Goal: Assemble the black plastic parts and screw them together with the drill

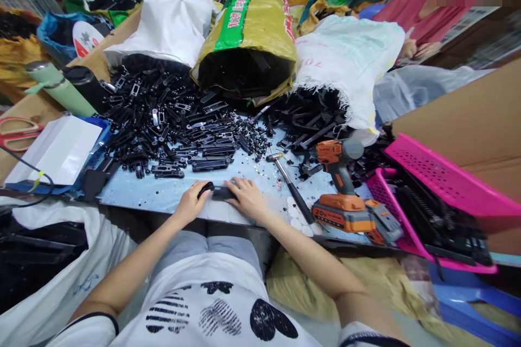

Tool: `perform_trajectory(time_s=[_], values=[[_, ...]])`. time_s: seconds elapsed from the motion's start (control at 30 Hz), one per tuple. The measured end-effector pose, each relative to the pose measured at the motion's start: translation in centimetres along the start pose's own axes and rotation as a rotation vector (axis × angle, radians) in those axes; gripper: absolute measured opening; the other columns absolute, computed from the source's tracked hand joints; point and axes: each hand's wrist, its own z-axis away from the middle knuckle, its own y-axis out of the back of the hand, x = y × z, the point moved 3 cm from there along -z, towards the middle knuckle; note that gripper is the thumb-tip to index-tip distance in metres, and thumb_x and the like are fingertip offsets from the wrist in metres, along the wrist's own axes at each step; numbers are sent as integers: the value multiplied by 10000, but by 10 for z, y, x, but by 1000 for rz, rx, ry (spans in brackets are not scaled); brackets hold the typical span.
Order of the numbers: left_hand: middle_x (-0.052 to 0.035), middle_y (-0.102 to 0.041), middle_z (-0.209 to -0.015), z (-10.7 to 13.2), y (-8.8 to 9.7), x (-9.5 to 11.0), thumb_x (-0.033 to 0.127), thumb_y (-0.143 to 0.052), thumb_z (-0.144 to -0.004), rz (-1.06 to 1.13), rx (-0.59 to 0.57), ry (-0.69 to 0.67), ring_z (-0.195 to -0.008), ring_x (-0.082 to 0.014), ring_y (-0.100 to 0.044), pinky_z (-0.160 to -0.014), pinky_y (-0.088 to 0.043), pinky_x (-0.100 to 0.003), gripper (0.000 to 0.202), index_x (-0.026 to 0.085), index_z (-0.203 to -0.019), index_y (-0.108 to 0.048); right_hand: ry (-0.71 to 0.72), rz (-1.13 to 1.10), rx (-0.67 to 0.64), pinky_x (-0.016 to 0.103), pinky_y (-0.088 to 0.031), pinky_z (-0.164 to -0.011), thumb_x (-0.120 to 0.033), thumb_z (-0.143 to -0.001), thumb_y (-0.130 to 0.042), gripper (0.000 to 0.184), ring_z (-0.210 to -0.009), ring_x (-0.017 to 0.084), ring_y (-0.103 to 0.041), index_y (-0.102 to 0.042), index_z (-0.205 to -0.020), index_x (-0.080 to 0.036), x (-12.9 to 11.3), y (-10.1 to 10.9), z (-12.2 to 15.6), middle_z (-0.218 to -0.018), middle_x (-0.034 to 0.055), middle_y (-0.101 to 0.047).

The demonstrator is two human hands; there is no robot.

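Note:
At the front edge of the work table, my left hand [190, 204] is closed around the rounded end of a long black plastic part [222, 193]. The other end of that part is under the fingers of my right hand [249, 200], which grip it from the right. It lies level, close to the blue table top [138, 191]. Just beyond my hands is a heap of small black plastic parts [163, 114], with several longer ones [210, 164] nearest to me. A hammer [291, 187] with a black handle lies to the right of my right hand.
An orange cordless drill [340, 190] stands right of the hammer, beside a pink basket [431, 173] of black parts. Open sacks, one yellow [256, 21], spill parts at the back. Scissors [18, 133], papers [57, 149] and bottles [61, 89] are left. Another person's hands [419, 50] show far right.

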Motion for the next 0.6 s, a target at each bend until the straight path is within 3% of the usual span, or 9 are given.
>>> perform_trajectory(time_s=[0.1,0.23,0.33,0.47,0.6], values=[[-102,-622,-1070,4,-5,0,329,-437,-916,131,11,76,-747,-145,-622,-776,-526,-336,348,172,-1201,-560,-22,-155,-34,433,-387,-915,-445,-920,-409,493,-1020,250,-521,-412,-1367,-237,-18,-9,1,-1117,124,-563],[-81,-616,-1046,1,-9,11,352,-437,-919,279,59,149,-492,-61,-523,-555,-509,-250,406,205,-1291,-510,-243,-889,-6,318,-485,-625,-498,-953,-236,563,-642,168,-558,-219,-1466,-267,-21,-11,-12,-779,37,-581],[-79,-623,-1063,-6,-4,22,333,-479,-901,260,174,120,-615,-96,-590,-611,-519,-255,392,221,-1273,-535,-232,-1204,-22,251,-430,-485,-524,-927,-327,606,-510,117,-467,-215,-1470,-281,-28,-7,-12,-695,-2,-532],[-86,-652,-1018,-13,7,37,292,-481,-902,162,179,-44,-942,-182,-611,-849,-498,-343,333,201,-1199,-603,-198,-1165,45,231,-440,-530,-496,-888,-450,563,-545,77,-434,-368,-1410,-302,-30,2,-6,-845,13,-568],[-88,-654,-988,-14,16,45,280,-477,-905,121,151,-101,-921,-180,-611,-832,-498,-329,330,190,-1194,-608,-191,-1170,52,228,-434,-518,-482,-905,-418,547,-528,73,-428,-362,-1415,-291,-26,5,-4,-811,5,-559]])
